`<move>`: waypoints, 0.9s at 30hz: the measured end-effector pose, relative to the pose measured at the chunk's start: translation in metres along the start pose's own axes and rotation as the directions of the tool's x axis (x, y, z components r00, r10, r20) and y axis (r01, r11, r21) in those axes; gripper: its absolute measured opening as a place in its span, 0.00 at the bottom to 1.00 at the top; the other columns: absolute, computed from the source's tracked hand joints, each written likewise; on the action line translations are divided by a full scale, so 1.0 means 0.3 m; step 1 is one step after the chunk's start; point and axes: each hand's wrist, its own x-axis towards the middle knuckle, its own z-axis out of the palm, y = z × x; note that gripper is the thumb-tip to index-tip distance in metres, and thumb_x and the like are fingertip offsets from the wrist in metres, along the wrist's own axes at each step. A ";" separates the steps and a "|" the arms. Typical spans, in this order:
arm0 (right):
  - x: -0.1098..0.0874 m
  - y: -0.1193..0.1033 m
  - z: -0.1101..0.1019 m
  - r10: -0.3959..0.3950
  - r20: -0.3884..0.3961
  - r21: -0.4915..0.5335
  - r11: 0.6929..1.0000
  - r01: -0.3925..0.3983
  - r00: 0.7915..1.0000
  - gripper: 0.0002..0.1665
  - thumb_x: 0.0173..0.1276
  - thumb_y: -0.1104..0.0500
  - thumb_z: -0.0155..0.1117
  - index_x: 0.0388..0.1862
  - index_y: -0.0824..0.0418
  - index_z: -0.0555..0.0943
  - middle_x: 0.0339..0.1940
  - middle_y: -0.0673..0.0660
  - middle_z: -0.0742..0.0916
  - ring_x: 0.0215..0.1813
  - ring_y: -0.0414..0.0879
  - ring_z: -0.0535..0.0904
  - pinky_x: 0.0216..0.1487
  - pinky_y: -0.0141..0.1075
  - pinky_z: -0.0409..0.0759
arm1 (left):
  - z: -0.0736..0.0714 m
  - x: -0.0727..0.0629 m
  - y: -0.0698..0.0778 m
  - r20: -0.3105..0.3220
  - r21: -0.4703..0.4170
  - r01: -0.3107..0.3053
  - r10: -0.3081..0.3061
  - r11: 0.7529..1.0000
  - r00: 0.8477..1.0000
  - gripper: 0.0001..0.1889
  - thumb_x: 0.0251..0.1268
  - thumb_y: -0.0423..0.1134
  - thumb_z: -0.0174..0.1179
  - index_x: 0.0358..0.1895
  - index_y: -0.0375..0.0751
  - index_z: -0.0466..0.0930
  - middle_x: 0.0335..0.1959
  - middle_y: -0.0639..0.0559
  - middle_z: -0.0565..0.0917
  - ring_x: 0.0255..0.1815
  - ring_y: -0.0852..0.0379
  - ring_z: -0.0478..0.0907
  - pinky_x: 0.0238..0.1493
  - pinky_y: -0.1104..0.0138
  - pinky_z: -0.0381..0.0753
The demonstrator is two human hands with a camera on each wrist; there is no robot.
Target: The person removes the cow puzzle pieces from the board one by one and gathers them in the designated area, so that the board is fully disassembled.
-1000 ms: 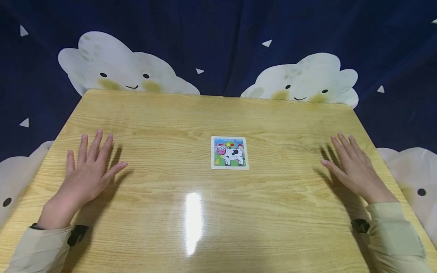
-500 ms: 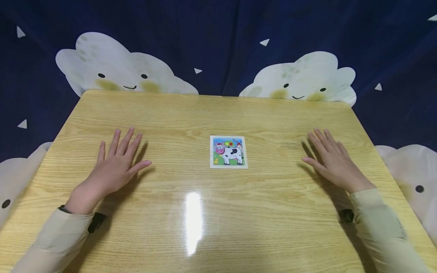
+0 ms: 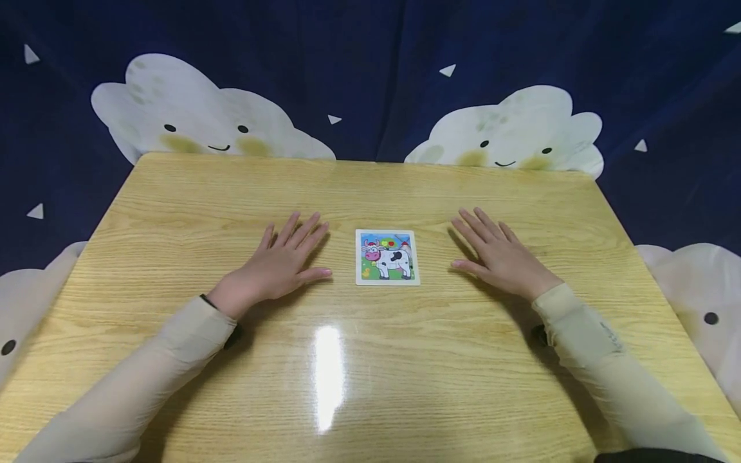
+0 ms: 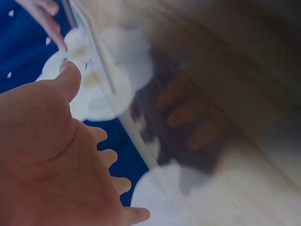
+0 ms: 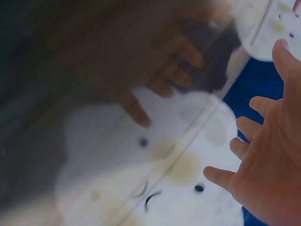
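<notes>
A small square picture puzzle (image 3: pixel 388 257) with a white border lies flat near the middle of the wooden table; its picture is a spotted cow. To its left, my left hand (image 3: pixel 276 265) hovers palm down with fingers spread, thumb toward the puzzle. On the other side my right hand (image 3: pixel 505 258) mirrors it, a little farther from the border. Both hands hold nothing, and a gap separates each from the puzzle. In the left wrist view the puzzle's edge (image 4: pixel 99 54) stands beyond the thumb. The right wrist view shows the right hand (image 5: pixel 270 146) with straight fingers above the glossy surface.
The light wood table (image 3: pixel 463 386) bears a bright glare streak (image 3: pixel 328 379) in front of the puzzle. Behind its far edge hangs a dark blue curtain (image 3: pixel 359 64) printed with white clouds. Both forearms in beige sleeves (image 3: pixel 585 334) reach over the table from the near side.
Both hands have moved inward from the table's sides toward the puzzle, the left going right and the right going left. The puzzle has stayed in place on the table.
</notes>
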 end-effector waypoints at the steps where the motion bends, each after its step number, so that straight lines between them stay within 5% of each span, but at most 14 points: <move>1: 0.016 -0.011 0.006 -0.019 0.004 -0.006 1.000 0.019 1.000 0.48 0.72 0.35 0.54 0.81 0.54 0.51 0.81 0.57 0.53 0.80 0.55 0.39 0.72 0.63 0.46 | 0.006 0.019 0.011 0.010 0.000 -0.015 0.015 1.000 1.000 0.42 0.73 0.61 0.48 0.80 0.45 0.42 0.81 0.46 0.37 0.79 0.40 0.28 0.70 0.36 0.31; 11: 0.126 -0.109 0.042 -0.146 0.089 -0.012 0.989 0.148 0.985 0.47 0.73 0.34 0.52 0.81 0.54 0.51 0.81 0.55 0.54 0.80 0.54 0.41 0.72 0.62 0.47 | 0.038 0.141 0.095 0.131 0.015 -0.087 0.084 0.996 0.988 0.43 0.73 0.64 0.45 0.80 0.47 0.40 0.81 0.51 0.38 0.79 0.43 0.29 0.71 0.39 0.31; 27: 0.131 -0.135 0.059 -0.200 0.148 -0.005 0.979 0.203 0.969 0.46 0.75 0.35 0.47 0.81 0.55 0.48 0.81 0.54 0.53 0.80 0.55 0.43 0.72 0.62 0.49 | 0.052 0.149 0.116 0.166 0.060 -0.057 0.047 0.997 0.985 0.43 0.72 0.66 0.43 0.80 0.51 0.37 0.81 0.55 0.35 0.79 0.45 0.27 0.71 0.38 0.31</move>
